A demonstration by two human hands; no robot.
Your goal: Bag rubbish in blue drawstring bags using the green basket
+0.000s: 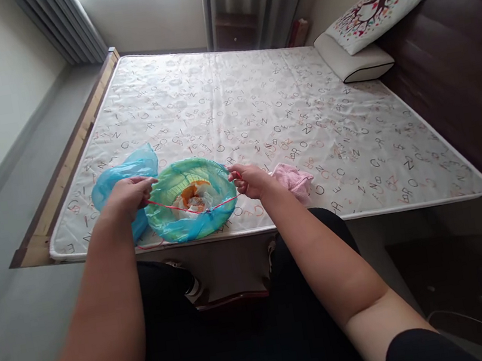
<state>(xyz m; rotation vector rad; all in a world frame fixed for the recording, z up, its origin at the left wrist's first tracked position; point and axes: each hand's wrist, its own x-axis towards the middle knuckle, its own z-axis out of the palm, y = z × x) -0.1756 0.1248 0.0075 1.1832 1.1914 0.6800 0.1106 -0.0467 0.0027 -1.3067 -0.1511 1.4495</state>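
A round green basket [179, 188] stands near the mattress's front edge, lined with a translucent blue drawstring garbage bag [171, 230] folded over its rim. Crumpled white tissue and orange-brown scraps [193, 197] lie inside it. My left hand [131, 195] is closed at the left of the rim, pinching one end of the red drawstring [172, 207]. At the right of the rim, my right hand [249, 180] grips the other side of the same string. The string sags across the opening toward the near rim. Fingertips of both hands are partly hidden.
Another blue plastic bag [125, 169] lies left of the basket, partly behind my left hand. A pink cloth [293, 182] rests beside my right forearm. The letter-printed mattress [256, 100] extends to a dark headboard [459, 63], with a tree-print pillow [374, 16] near it.
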